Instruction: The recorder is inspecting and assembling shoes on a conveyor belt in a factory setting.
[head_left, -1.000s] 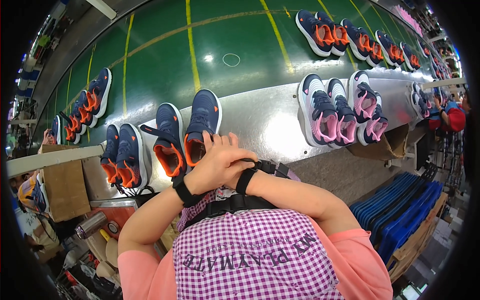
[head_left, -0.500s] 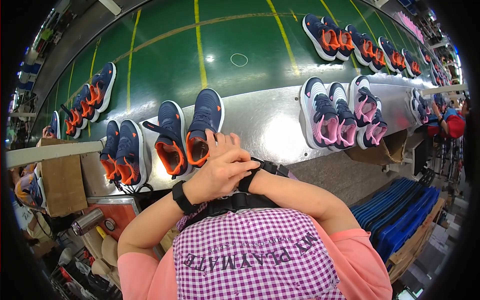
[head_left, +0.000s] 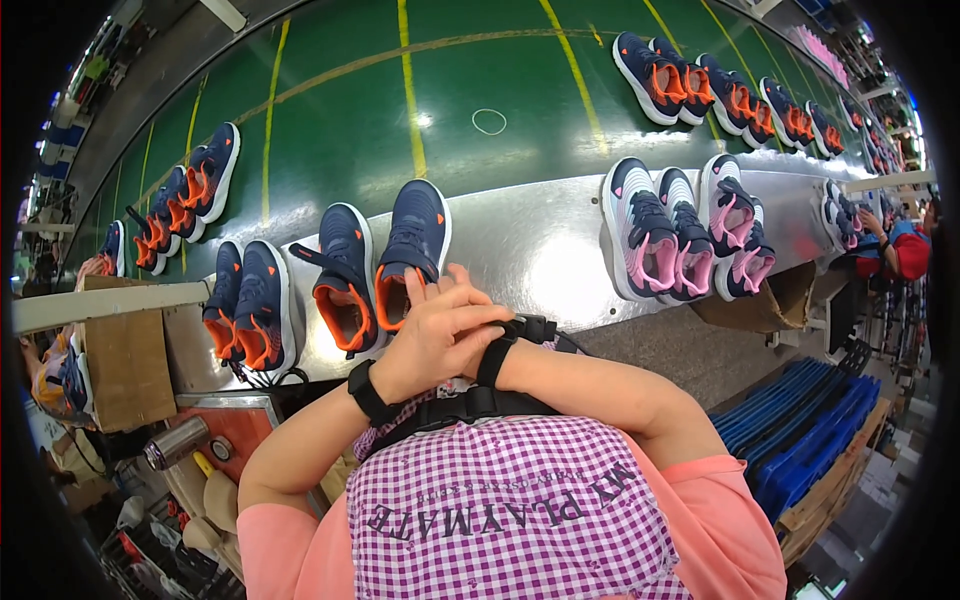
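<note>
My left hand [head_left: 430,335] lies across my right wrist, its fingers closed at the black wrist strap [head_left: 494,362] there. Mostly hidden beneath it, my right hand [head_left: 416,287] shows only stretched fingertips, with nothing visible in them. Those fingertips are close to the opening of a navy shoe [head_left: 413,230] with orange lining, its strap laid flat. Left of it stands its mate, another navy shoe [head_left: 344,240], whose strap sticks out to the side. A black band [head_left: 371,395] circles my left wrist.
A navy pair [head_left: 262,290] stands farther left on the metal ledge [head_left: 540,235]; striped pink-lined shoes [head_left: 640,215] are at right. More navy shoes line the green conveyor [head_left: 340,130]. Cardboard boxes [head_left: 125,355], a thermos [head_left: 178,443] and blue racks [head_left: 810,440] flank me. Another person [head_left: 905,250] sits far right.
The whole view has shifted slightly. My left fingers have moved a little at the right wrist strap, and the shoes keep their places on the ledge.
</note>
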